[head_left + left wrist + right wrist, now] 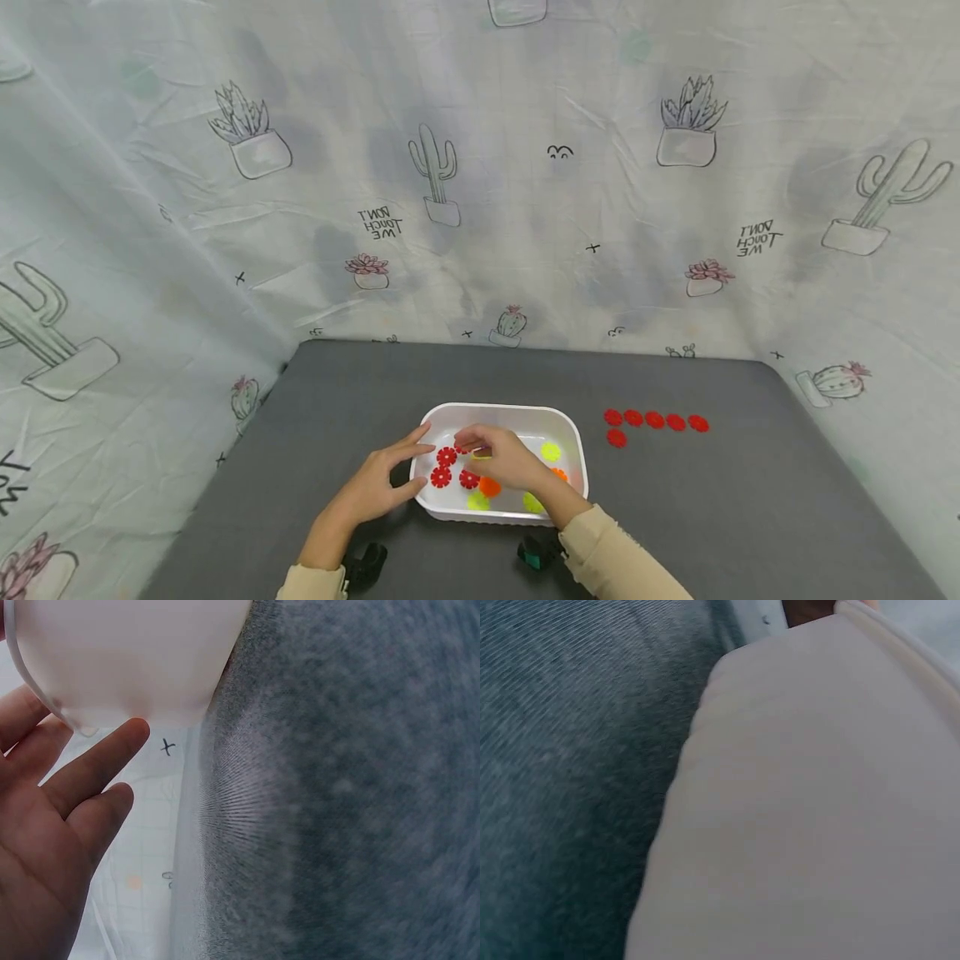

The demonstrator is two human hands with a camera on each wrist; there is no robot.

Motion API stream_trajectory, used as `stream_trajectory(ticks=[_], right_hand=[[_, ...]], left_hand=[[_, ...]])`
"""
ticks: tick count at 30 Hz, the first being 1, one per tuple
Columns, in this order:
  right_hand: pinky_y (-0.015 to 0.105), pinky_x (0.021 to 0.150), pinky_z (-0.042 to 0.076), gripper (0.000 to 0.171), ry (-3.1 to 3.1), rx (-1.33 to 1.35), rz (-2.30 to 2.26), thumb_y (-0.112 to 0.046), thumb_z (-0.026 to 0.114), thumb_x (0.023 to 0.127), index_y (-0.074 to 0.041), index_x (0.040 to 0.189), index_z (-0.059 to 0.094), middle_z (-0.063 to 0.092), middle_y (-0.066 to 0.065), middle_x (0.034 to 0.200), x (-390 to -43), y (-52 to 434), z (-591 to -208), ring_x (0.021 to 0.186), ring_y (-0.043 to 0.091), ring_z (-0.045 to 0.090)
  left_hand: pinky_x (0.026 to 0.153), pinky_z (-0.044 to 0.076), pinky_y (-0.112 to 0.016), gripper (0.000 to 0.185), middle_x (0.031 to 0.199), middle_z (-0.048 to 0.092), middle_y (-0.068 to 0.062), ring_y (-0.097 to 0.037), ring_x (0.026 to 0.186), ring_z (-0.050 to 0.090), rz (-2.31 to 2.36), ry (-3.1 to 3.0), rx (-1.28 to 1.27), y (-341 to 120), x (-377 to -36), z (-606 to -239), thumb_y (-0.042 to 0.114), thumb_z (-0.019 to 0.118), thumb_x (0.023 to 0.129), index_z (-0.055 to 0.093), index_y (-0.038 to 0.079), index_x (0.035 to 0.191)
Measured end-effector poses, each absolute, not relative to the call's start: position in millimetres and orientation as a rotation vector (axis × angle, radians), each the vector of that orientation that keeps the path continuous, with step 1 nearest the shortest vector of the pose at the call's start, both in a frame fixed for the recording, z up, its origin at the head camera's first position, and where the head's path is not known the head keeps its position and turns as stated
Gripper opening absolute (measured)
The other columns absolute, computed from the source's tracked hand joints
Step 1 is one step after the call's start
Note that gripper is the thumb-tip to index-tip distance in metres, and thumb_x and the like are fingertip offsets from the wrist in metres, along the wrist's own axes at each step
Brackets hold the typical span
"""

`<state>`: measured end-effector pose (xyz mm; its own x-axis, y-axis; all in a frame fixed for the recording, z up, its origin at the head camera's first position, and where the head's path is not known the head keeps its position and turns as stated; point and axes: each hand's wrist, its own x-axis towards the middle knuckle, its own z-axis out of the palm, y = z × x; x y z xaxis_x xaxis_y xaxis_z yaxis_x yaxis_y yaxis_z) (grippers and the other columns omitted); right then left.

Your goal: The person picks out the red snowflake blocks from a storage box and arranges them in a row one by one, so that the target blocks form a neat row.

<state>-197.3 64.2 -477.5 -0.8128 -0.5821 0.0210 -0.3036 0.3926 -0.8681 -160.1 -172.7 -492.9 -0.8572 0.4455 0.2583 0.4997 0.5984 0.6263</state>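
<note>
Your L hand (382,482) lay spread vs tub (501,410) wall at 9 o'clock. R hand (501,457) inside, nearer red discs (448,467) at its 9; fingers curled, can't tell if pinching.

A white, rounded-corner plastic tub (501,414) sits low in the centre of the head view on the grey table top, upright and open. Inside it lie small flat gear-shaped plastic discs: three red discs (442,477) clustered at its left end, an orange disc (490,487) just beside them, and yellow-green discs (551,452) spread toward the right and the near wall (several partly hidden). In the left wrist view the tub's smooth white outer wall fills the upper left of the frame.
</note>
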Motion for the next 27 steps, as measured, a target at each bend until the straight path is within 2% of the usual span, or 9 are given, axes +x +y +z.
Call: stream_trajectory(ticks=[7,14,22,27], right_hand=[[0.028,0.084,0.049,0.033,2.437,-0.698,-1.179,-0.007,0.065,0.078,-0.009,0.110,0.060,0.063,0.002,0.107,-198.9,61.5,-481.5,0.098,0.016,0.058],[0.029,0.085,0.049,0.033,2.492,-0.701,-1.063,-0.006,0.067,0.076,-0.011,0.108,0.061,0.064,-0.001,0.103,-197.7,59.2,-483.8,0.094,0.012,0.057],[0.023,0.080,0.048,0.031,2.585,-0.806,-0.897,-0.006,0.069,0.074,-0.016,0.103,0.063,0.061,-0.009,0.093,-197.1,56.0,-491.7,0.084,0.006,0.052],[0.023,0.082,0.047,0.031,2.642,-0.886,-0.777,-0.006,0.068,0.075,-0.017,0.104,0.063,0.060,-0.010,0.096,-195.7,53.4,-491.9,0.085,0.005,0.049]], left_hand=[[0.093,0.042,-0.045,0.043,0.142,0.037,0.003,-0.020,0.123,0.044,-1.149,-2.750,-0.803,-173.9,-160.5,-490.8,0.026,0.064,0.080,0.057,0.016,0.121],[0.095,0.041,-0.045,0.043,0.142,0.037,0.002,-0.020,0.123,0.044,-1.174,-2.739,-0.810,-173.2,-158.7,-489.6,0.024,0.064,0.080,0.057,0.014,0.121],[0.094,0.040,-0.048,0.042,0.142,0.036,0.002,-0.018,0.126,0.041,-1.193,-2.756,-0.787,-172.5,-158.9,-490.6,0.023,0.064,0.080,0.057,0.015,0.121],[0.095,0.039,-0.049,0.042,0.143,0.035,0.003,-0.018,0.126,0.040,-1.185,-2.757,-0.788,-173.1,-158.8,-492.2,0.023,0.064,0.080,0.057,0.015,0.121]])
